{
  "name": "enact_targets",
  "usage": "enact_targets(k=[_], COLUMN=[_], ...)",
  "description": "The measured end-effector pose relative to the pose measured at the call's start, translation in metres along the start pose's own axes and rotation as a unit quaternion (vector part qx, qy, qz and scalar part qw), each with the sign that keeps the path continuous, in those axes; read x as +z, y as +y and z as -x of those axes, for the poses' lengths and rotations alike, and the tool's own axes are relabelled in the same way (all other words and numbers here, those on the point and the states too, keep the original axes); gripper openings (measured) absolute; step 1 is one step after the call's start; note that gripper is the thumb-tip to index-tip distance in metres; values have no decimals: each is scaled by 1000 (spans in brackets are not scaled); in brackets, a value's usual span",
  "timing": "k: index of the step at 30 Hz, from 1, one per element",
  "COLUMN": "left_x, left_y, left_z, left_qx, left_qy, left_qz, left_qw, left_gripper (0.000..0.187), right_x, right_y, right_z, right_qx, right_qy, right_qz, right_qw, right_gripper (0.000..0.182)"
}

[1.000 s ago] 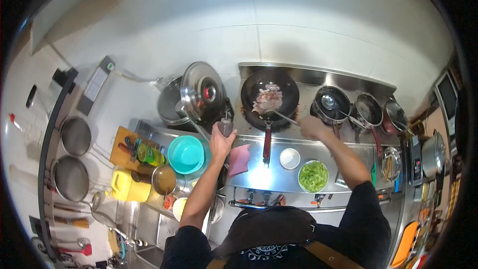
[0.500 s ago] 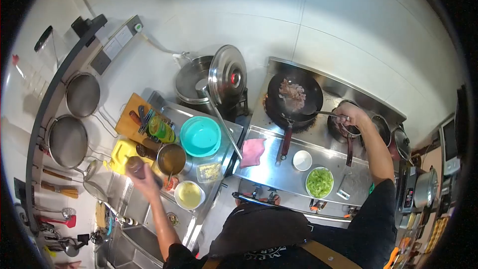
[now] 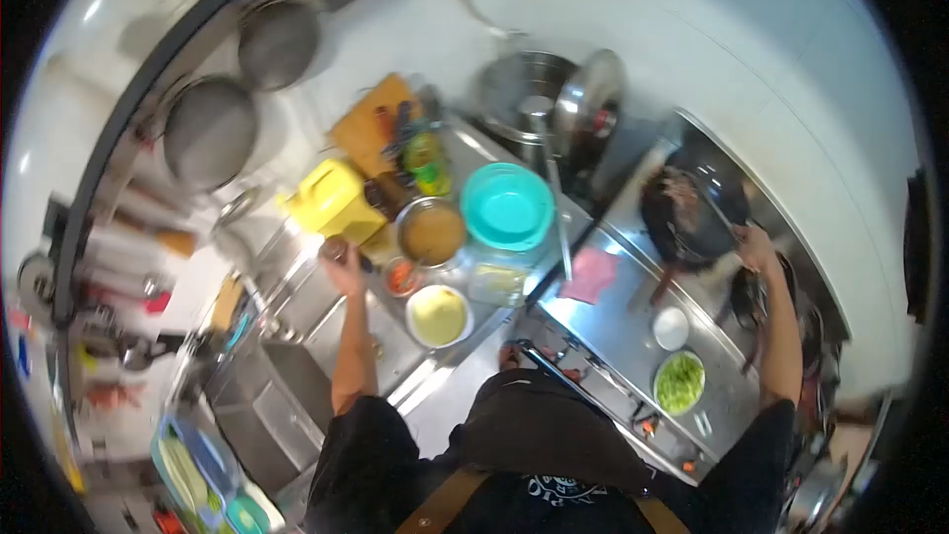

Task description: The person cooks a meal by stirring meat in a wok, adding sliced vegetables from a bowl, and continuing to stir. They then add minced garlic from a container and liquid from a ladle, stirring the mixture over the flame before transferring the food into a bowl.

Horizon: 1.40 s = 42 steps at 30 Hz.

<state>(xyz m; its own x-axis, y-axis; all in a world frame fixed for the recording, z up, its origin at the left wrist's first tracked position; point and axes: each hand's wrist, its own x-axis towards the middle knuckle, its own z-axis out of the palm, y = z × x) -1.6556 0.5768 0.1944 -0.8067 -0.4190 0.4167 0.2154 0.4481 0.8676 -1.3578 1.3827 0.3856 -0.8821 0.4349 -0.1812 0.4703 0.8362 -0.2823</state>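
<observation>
My left hand (image 3: pixel 348 275) is wrapped round a dark bottle with a brownish top (image 3: pixel 335 248), beside the yellow jug (image 3: pixel 336 200); motion blurs its label. Close by are a small bowl of red pieces (image 3: pixel 401 277), a metal pot of brown liquid (image 3: pixel 432 231) and a white bowl of pale yellow contents (image 3: pixel 438 316). At the stove, my right hand (image 3: pixel 758 249) is closed on the handle of a long metal cooking utensil (image 3: pixel 719 212). It reaches into the black wok (image 3: pixel 717 237), and its working end cannot be made out. Sliced meat (image 3: pixel 682 200) lies in the wok.
A turquoise basin (image 3: pixel 507 206) stands at the counter corner, near a pink cloth (image 3: pixel 591 274). Behind it, a large pot (image 3: pixel 524 89) has its lid (image 3: pixel 590 99) tilted beside it. Chopped greens (image 3: pixel 680 383) fill a bowl near a small white bowl (image 3: pixel 670 328). A sink (image 3: pixel 267 405) lies left.
The view has turned left, so the counter and stove appear farther right. My left hand keeps the bottle, and my right hand keeps the utensil, whose handle now slants across the wok.
</observation>
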Motion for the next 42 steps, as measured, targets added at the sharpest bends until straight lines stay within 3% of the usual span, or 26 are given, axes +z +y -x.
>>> enact_targets(k=[1, 3, 5, 7, 10, 12, 13, 15, 16, 18, 19, 21, 23, 24, 25, 27, 28, 30, 32, 35, 36, 40, 42], left_x=[15, 23, 36, 34, 22, 15, 12, 21, 30, 56, 78, 116, 144, 158, 170, 182, 193, 204, 197, 193, 189, 185, 184], left_y=[-22, 23, -38, -32, -18, 47, 89, 169, 198, 214, 214, 205, 229, 181, 177, 153, 125, 134, 199, 261, 262, 266, 250], left_z=[8, 25, 21, 23, 26, 46, 67, 121, 156, 234, 280, 394, 500, 574, 609, 686, 731, 762, 744, 712, 713, 691, 688], left_qx=[-14, -50, 16, -21, -6, 72, 109, 122, 127, 129, 88, 109, -153, -140, -88, -69, -99, -129, -128, -173, -123, -191, -210], left_qy=[-35, -54, -49, -104, -66, 20, 64, 22, -2, -186, -326, -537, -773, -804, -854, -866, -829, -769, -736, -739, -726, -734, -734], left_qz=[10, -61, -10, 99, -62, -128, -161, -78, -37, 62, 160, 156, -6, 54, 57, 23, -13, -64, -90, -139, -130, -69, -44], left_qw=[999, 995, 999, 989, 996, 989, 979, 989, 991, 972, 928, 822, 615, 575, 510, 494, 550, 623, 659, 636, 664, 648, 644], left_gripper=[64, 68, 76, 75, 67, 62, 59, 53, 51, 39, 32, 32, 24, 28, 29, 32, 35, 46, 63, 68, 58, 52, 48], right_x=[17, -2, -34, -62, -79, -67, -48, -6, 14, 37, 39, 46, 41, 38, 32, -7, -26, -58, -66, -27, 2, 52, 29], right_y=[42, 21, -20, -41, -50, -33, -14, 8, 16, 43, 47, 59, 62, 69, 76, 72, 73, 66, 65, 79, 84, 94, 92], right_z=[1, 34, 76, 108, 127, 131, 121, 96, 85, 67, 66, 56, 67, 69, 74, 101, 111, 128, 138, 123, 108, 62, 64], right_qx=[-135, -26, 22, 79, 86, 68, 37, 38, 53, 80, 79, 92, 66, 43, 19, 43, 41, 48, 34, -35, -52, -34, -29], right_qy=[59, -46, -37, -77, -84, -92, -92, -100, -12, 25, 46, 84, 62, 42, 19, -43, -70, -122, -143, -108, -75, 52, 14], right_qz=[145, 201, 200, 203, 207, 205, 212, 190, 121, 117, 107, 72, 58, 67, 77, 127, 152, 186, 181, 126, 107, 21, 21], right_qw=[978, 978, 979, 973, 971, 972, 972, 976, 991, 990, 990, 990, 994, 996, 997, 990, 985, 974, 972, 986, 990, 998, 999], right_gripper=[54, 48, 41, 34, 23, 19, 28, 32, 22, 22, 23, 22, 26, 28, 29, 31, 31, 36, 41, 38, 34, 32, 36])
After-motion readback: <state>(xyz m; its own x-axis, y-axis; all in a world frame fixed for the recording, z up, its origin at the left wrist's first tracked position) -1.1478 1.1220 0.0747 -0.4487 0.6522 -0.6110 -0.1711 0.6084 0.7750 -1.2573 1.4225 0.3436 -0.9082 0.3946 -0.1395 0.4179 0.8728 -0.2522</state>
